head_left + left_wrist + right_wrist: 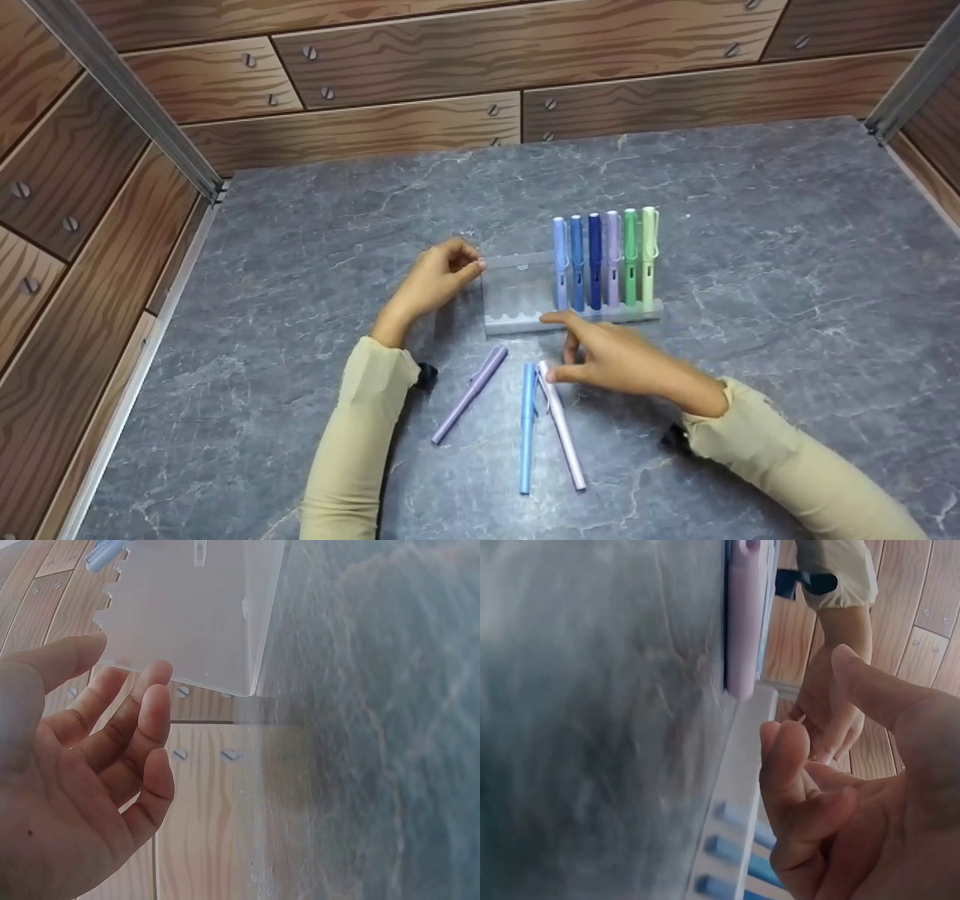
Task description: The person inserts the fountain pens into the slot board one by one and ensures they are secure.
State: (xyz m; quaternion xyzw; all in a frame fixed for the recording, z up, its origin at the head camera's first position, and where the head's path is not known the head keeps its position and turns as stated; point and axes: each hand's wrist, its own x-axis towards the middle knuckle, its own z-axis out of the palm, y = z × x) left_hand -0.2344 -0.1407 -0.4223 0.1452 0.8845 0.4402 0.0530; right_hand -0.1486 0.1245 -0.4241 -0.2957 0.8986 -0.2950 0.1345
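Plank-patterned walls [420, 67] surround the grey marbled table [765, 247]; a clear rack [514, 289] stands beyond three loose pens [527, 442]; the right hand [626, 356] spreads wide beside them; the left hand [435, 281] bends at the rack's edge, pinching or not, I can't tell.

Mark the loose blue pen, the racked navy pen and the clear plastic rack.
Loose blue pen [527, 433], head view: shaft middle.
Racked navy pen [595, 262], head view: shaft middle.
Clear plastic rack [517, 291], head view: back panel.
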